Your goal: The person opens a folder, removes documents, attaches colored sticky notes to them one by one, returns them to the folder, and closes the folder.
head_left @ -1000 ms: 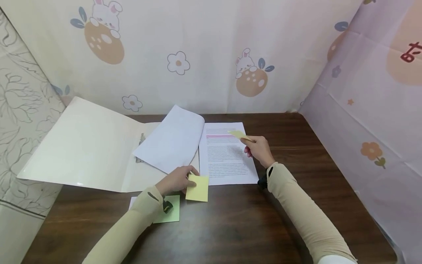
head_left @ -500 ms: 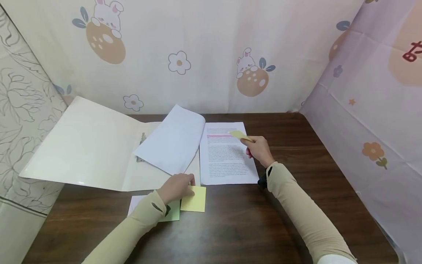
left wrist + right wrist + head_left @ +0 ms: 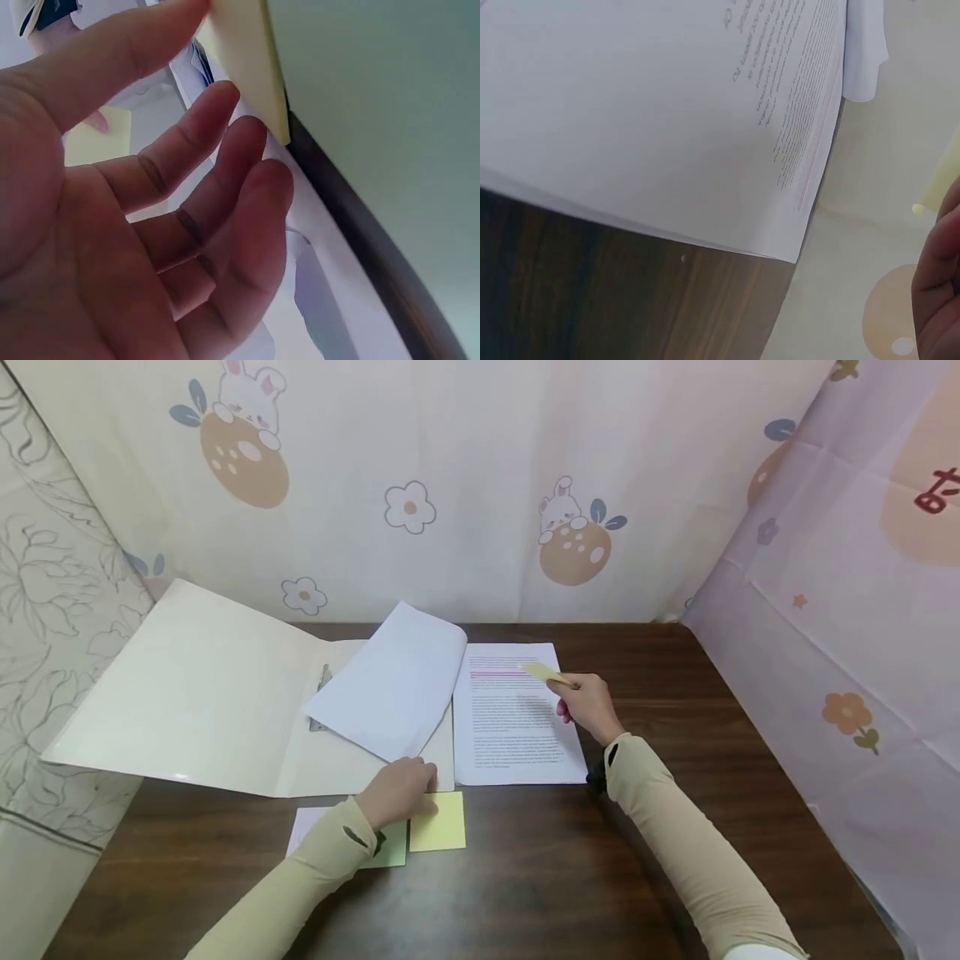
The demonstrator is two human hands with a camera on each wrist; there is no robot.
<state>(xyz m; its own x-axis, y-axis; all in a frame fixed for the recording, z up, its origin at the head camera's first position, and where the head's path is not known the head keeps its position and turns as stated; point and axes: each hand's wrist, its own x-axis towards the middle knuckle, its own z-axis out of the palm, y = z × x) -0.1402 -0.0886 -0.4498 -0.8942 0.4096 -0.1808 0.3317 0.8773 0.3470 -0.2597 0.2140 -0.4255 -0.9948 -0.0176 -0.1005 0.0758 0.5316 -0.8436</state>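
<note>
My left hand (image 3: pixel 397 792) is at the yellow sticky note pad (image 3: pixel 438 833), which lies on the table in front of the binder. In the left wrist view its thumb tip meets the pad (image 3: pixel 251 67), while the other fingers are loosely bent and spread beside it. Over the printed pages (image 3: pixel 517 739), my right hand (image 3: pixel 588 703) pinches a single yellow sticky note (image 3: pixel 542 672) between thumb and fingers. The note's free end points left, near the pink highlighted line. Only a sliver of the note (image 3: pixel 941 176) shows in the right wrist view.
An open white binder (image 3: pixel 187 693) fills the left side, its cover raised. Turned-over sheets (image 3: pixel 397 677) lie across its rings. A green sticky pad (image 3: pixel 393 853) and a lilac one (image 3: pixel 303 821) sit partly under the left forearm. Patterned curtains (image 3: pixel 465 485) stand behind the dark table (image 3: pixel 570 877).
My left hand has moved left and toward me, setting the yellow pad down beside the green one, and its grip has loosened. The right hand with its note stays nearly still.
</note>
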